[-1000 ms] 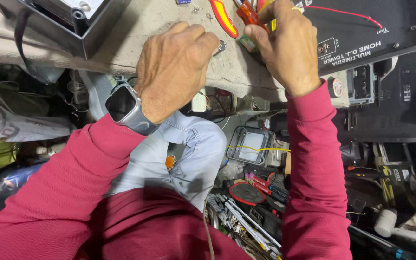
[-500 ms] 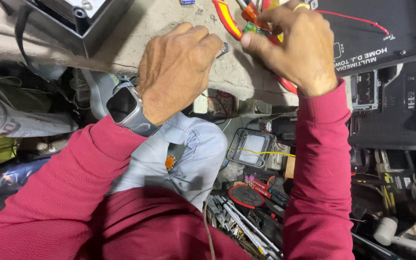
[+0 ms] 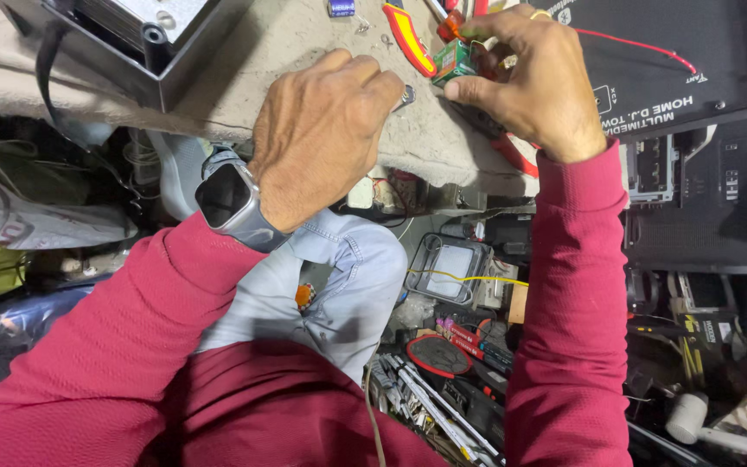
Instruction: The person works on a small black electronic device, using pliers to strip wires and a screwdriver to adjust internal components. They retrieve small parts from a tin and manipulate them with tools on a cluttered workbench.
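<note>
At upper centre, a small green part [image 3: 454, 60] is pinched by the right hand [image 3: 533, 82]; the curled left hand [image 3: 322, 138] pins a metal piece [image 3: 405, 95] that might slip off the cloth-covered bench [image 3: 296, 39].

A worn, beige-covered desk [image 3: 304, 52] is stretching across the top of the frame, with a dark metal case [image 3: 123, 43] sitting at its upper left. Below it, the floor is lying buried under clutter: crumpled plastic bags [image 3: 36, 225] at left, loose tools [image 3: 425, 389] at lower centre, and black electronic units [image 3: 702, 225] stacking up along the right in dim, even light.
</note>
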